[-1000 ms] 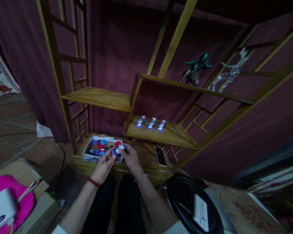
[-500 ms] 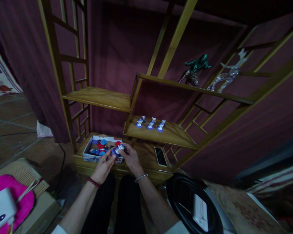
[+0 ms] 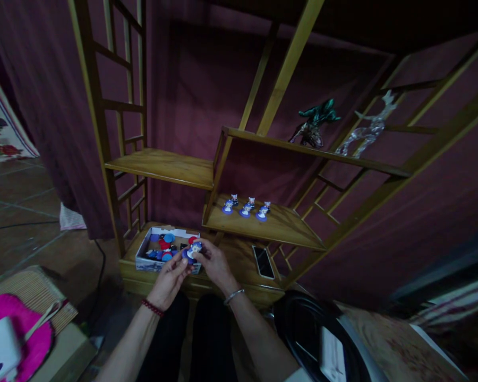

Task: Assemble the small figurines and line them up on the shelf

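Observation:
Both my hands hold one small purple-and-white figurine (image 3: 194, 249) in front of the open box. My left hand (image 3: 170, 278) grips its purple round base from below. Around its upper part are the fingers of my right hand (image 3: 215, 264). Behind them, the white-edged cardboard box (image 3: 148, 263) contains several blue, red and purple pieces (image 3: 166, 245). On the shelf (image 3: 239, 227) to the right stand two rows of figurines: purple-and-white ones (image 3: 245, 210) on purple bases in front, smaller dark-and-white ones (image 3: 251, 202) behind.
A phone (image 3: 263, 262) lies on the lower board right of my hands. Higher up stand a green-and-bronze statuette (image 3: 314, 122) and a clear deer figure (image 3: 368, 130). A wooden upright (image 3: 217, 164) separates the shelves. At lower right is a round black object (image 3: 302, 334).
Both hands still hold the figurine, now slightly more upright. The whole view has shifted a little, with the shelves appearing lower in the picture.

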`<state>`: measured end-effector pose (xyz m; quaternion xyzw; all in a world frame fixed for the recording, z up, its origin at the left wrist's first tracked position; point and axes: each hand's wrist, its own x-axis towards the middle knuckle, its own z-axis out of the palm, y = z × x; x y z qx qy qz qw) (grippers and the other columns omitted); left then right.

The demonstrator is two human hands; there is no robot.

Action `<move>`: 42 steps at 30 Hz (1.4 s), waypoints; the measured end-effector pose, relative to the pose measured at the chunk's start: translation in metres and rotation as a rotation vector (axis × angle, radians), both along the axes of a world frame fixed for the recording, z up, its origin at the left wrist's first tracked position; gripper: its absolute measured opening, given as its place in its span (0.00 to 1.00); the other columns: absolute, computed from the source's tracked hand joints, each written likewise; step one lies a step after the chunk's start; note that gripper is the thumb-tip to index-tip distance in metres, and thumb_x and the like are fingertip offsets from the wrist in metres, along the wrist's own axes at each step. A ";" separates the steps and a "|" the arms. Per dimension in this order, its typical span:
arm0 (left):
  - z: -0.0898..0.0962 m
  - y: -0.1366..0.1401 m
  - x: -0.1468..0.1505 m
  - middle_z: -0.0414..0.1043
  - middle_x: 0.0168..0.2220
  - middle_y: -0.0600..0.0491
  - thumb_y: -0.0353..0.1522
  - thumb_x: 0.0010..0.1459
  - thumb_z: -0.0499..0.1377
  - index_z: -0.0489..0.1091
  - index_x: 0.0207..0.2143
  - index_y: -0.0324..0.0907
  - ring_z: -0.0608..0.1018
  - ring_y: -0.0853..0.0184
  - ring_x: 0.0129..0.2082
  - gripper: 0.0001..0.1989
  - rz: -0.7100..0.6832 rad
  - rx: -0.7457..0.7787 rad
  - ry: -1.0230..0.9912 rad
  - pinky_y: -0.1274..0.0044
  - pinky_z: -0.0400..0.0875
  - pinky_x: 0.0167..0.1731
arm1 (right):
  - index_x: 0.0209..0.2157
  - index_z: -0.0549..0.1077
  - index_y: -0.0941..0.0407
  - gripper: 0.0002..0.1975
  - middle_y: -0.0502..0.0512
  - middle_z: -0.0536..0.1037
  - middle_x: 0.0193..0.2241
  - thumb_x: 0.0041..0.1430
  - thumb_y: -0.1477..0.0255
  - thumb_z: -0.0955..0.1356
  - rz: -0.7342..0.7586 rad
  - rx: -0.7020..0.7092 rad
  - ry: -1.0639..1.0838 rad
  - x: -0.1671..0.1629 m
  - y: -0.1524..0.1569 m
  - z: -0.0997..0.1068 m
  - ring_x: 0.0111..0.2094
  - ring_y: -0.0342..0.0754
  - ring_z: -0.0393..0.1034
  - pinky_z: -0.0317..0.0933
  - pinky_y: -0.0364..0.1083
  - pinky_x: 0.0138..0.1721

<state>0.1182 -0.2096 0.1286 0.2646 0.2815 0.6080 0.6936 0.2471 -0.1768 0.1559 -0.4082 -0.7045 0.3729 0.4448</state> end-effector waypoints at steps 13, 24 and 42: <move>0.000 -0.001 0.001 0.70 0.24 0.55 0.29 0.43 0.63 0.71 0.25 0.36 0.71 0.75 0.24 0.06 -0.035 -0.016 -0.143 0.80 0.66 0.29 | 0.41 0.67 0.53 0.15 0.49 0.73 0.33 0.50 0.68 0.66 0.106 -0.011 -0.100 0.009 0.004 0.008 0.34 0.44 0.68 0.62 0.44 0.38; 0.003 0.000 0.004 0.69 0.23 0.55 0.32 0.46 0.61 0.69 0.26 0.37 0.70 0.73 0.24 0.07 -0.044 0.018 -0.131 0.80 0.66 0.27 | 0.40 0.67 0.54 0.14 0.49 0.72 0.32 0.49 0.67 0.66 0.034 0.009 -0.119 0.008 0.005 0.011 0.32 0.43 0.67 0.61 0.43 0.36; 0.005 -0.002 0.000 0.71 0.27 0.54 0.33 0.46 0.61 0.70 0.34 0.38 0.72 0.72 0.26 0.11 -0.039 0.033 -0.049 0.80 0.64 0.28 | 0.39 0.68 0.56 0.14 0.51 0.74 0.33 0.49 0.67 0.66 0.025 -0.099 0.015 0.004 0.004 0.011 0.35 0.45 0.69 0.62 0.45 0.39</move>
